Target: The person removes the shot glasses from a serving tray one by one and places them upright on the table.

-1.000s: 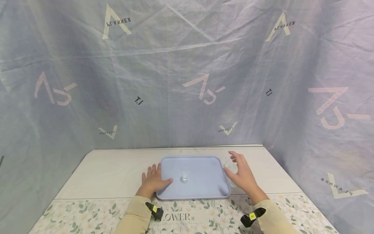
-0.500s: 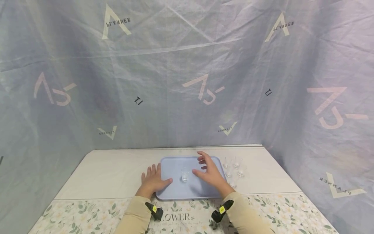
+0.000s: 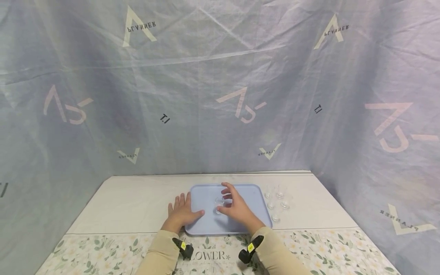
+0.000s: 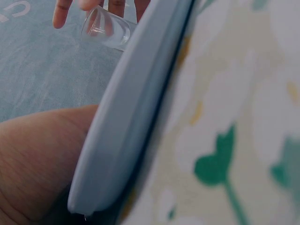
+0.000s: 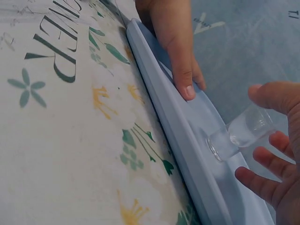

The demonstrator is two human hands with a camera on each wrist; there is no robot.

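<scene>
A clear shot glass (image 5: 246, 131) with a thick base stands upright on the light blue tray (image 3: 240, 225). My right hand (image 3: 237, 208) reaches round it from the right. In the right wrist view its thumb is at one side of the rim and its fingers, spread and slightly bent, are at the other. Through the glass (image 4: 108, 29) in the left wrist view, parts of the fingers show behind. My left hand (image 3: 182, 214) rests at the tray's left edge, fingers straight and spread, its thumb (image 5: 183, 84) lying over the rim onto the tray.
Several more clear shot glasses (image 3: 275, 217) stand on the white tabletop just right of the tray. A floral cloth (image 3: 323, 250) covers the table's front part. Grey fabric (image 3: 192, 84) hangs behind and at both sides.
My right hand has moved left, from beside the glasses at the tray's right edge, across the tray to the lone shot glass. The left hand has stayed at the tray's edge.
</scene>
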